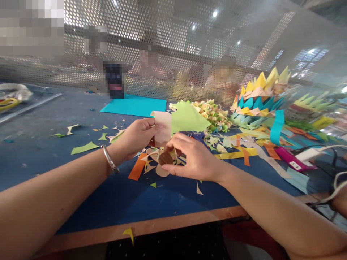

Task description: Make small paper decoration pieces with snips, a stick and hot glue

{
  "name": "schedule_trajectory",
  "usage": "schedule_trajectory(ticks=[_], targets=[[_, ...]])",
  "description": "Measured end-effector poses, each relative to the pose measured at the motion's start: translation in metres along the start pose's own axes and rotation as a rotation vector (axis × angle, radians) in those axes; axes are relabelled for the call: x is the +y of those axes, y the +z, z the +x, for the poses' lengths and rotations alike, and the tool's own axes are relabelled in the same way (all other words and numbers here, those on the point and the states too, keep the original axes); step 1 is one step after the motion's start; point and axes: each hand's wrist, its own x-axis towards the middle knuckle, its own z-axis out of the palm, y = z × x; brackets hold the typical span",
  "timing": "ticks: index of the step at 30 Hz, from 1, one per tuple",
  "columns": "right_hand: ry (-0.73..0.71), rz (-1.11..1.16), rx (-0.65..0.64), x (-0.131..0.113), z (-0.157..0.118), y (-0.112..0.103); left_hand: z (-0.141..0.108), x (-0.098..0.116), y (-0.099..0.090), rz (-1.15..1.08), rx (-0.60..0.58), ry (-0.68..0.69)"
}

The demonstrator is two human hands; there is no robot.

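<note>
Pinched between the thumb and fingers of my left hand (143, 135) is a curled strip of cream paper (163, 126), held above the table. A silver bracelet (110, 159) circles that wrist. My right hand (192, 155) is closed around a round brown disc (166, 158), just below the paper strip; its exact kind does not show. A light green paper piece with pointed edges (187, 117) lies right behind the cream strip. Under my hands are paper scraps, among them an orange strip (137, 167). A dark blue object (193, 135) is partly hidden behind my right hand.
A turquoise sheet (135, 105) lies at the back, before a perforated metal screen (176, 43). Curled paper bits (214, 113) are heaped beside stacked zigzag paper crowns (257, 99). Further right are a magenta device (294, 159) and cables. The table's wooden edge (151, 225) runs along the front.
</note>
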Motion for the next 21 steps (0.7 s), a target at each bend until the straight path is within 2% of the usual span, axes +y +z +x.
schedule_trajectory(ticks=[3,7,12,17,21], targets=[[0.038,0.007,0.123,0.003,0.001,-0.001,-0.003,0.003,0.002,-0.003,-0.059,-0.018],[0.076,0.043,0.197,0.01,0.004,0.001,-0.008,0.009,0.008,-0.034,-0.122,-0.053],[0.064,0.035,0.21,0.014,0.006,0.003,-0.011,0.012,0.01,-0.04,-0.165,-0.054],[0.069,0.049,0.212,0.015,0.005,0.003,-0.008,0.013,0.002,-0.124,-0.235,-0.067],[0.059,0.059,0.217,0.02,0.006,0.004,-0.006,0.01,-0.002,-0.077,-0.279,-0.094]])
